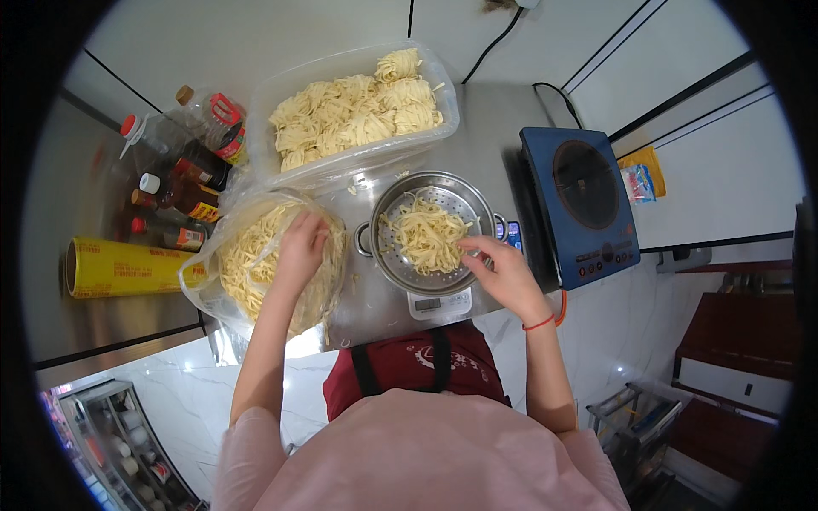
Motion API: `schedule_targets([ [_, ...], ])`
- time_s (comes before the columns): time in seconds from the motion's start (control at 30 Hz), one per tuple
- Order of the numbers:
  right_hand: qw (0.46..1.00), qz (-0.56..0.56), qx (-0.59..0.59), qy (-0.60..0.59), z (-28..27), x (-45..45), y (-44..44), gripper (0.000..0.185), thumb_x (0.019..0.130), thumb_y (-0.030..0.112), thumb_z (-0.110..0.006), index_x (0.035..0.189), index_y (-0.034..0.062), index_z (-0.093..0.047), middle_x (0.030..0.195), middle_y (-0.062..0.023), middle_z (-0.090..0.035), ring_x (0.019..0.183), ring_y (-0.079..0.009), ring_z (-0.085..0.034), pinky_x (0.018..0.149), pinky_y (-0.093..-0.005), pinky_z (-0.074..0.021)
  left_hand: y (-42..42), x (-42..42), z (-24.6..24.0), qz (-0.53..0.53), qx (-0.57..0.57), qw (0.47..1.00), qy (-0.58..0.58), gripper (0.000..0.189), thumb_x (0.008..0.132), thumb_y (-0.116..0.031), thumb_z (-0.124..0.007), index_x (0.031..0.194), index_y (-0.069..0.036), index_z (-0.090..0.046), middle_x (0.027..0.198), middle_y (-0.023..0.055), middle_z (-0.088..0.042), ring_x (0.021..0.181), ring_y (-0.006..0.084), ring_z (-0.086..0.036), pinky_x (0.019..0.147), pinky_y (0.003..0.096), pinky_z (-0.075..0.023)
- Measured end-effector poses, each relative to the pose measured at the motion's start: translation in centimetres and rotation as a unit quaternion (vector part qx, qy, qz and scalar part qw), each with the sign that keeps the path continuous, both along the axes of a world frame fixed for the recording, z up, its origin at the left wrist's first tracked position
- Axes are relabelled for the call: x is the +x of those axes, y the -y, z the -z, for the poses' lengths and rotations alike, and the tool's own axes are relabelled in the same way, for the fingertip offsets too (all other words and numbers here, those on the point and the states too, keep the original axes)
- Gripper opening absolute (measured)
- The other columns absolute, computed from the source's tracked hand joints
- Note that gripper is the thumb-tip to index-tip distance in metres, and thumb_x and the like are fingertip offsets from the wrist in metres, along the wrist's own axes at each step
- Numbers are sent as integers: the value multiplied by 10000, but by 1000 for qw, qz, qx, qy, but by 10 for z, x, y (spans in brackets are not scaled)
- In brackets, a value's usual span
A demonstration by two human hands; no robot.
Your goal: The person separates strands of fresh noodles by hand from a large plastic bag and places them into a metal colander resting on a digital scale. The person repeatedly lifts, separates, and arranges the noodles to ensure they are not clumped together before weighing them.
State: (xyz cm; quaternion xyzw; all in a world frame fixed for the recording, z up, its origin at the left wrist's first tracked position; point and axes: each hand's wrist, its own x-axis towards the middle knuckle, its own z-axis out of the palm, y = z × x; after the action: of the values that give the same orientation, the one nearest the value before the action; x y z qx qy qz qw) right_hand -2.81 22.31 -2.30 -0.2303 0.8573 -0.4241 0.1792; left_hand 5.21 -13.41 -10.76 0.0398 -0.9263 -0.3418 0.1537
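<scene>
My left hand [305,246] is in the mouth of a clear plastic bag [201,281] full of loose flat noodles [246,255]; its fingertips are partly hidden, so a grip cannot be made out. At the right side of a perforated steel steamer pan [381,268], my right hand [505,271] has thumb and fingers apart at the edge of a noodle heap [429,235]. The two-handled pan rests on a white digital kitchen scale [441,305]. Behind it, a plastic tub [358,150] holds bundled noodle nests [358,112].
A blue induction cooktop [585,204] leans at the right, beside a phone [513,236] partly behind the pan. Left stand sauce bottles [192,166] and a yellow roll of wrap [134,267]. The steel counter [358,319] ends just before my body. Noodle scraps lie on it.
</scene>
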Motion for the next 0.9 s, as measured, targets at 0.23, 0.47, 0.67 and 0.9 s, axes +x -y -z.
schedule_targets([
  [0.23,998,50,-36,11,10,-4,-7,217,909,81,-704,1123,45,-708,994,-99,-746,820,-186,-679,714,-296,-520,50,93,-91,-262,-95,958,64,187,866,50,-662,1045,10,-625,1022,139,-625,951,318,-637,869,377,-510],
  [0.47,997,73,-40,-3,12,-11,-5,195,911,63,-688,1102,34,-707,926,-92,-738,792,-173,-667,704,-296,-518,-21,134,-42,-158,5,986,57,223,835,49,-691,1049,-14,-683,907,154,-681,843,302,-682,779,411,-545],
  [0.67,997,33,29,-67,36,-10,9,285,882,130,-733,1152,49,-693,1091,-133,-711,952,-275,-684,811,-368,-534,-72,184,45,-155,-24,929,335,368,861,-295,-765,1074,-22,-641,836,208,-703,737,407,-690,682,483,-555],
  [0.9,954,19,110,-278,73,0,47,363,791,161,-796,1136,79,-715,1212,-129,-681,1091,-332,-633,932,-402,-509,-81,146,77,-114,72,956,260,245,885,-179,-729,808,-2,-578,721,197,-650,666,397,-656,619,476,-504],
])
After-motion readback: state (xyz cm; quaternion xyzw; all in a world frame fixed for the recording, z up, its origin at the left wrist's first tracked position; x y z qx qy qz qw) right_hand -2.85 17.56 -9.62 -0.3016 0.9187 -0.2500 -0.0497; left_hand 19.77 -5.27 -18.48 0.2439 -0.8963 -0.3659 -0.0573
